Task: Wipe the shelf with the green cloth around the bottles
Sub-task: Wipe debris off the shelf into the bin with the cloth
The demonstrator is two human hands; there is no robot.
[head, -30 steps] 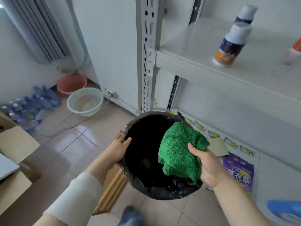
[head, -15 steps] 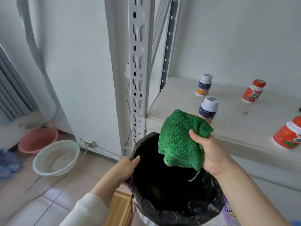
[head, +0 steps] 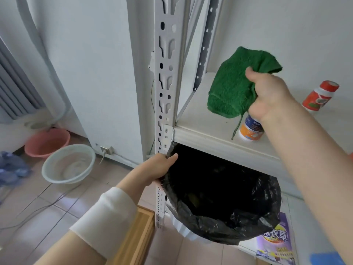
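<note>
My right hand (head: 271, 96) grips the green cloth (head: 233, 85) and holds it in the air above the left part of the white shelf (head: 206, 134). The cloth hangs down with a loose thread trailing. A blue and orange bottle (head: 250, 129) stands on the shelf just below my right wrist, partly hidden by it. A red bottle with a white neck (head: 319, 96) stands further right. My left hand (head: 158, 167) grips the rim of a bin lined with a black bag (head: 219, 196), held under the shelf's front edge.
A perforated white shelf post (head: 166, 73) rises left of the shelf. On the tiled floor at left sit a pale basin (head: 68, 163) and a pink basin (head: 45, 142). A wooden box (head: 137, 238) and a purple packet (head: 275, 243) lie below.
My right hand has lifted the green cloth from over the bin up above the shelf. The view has tilted up toward the shelf. My left hand still holds the bin.
</note>
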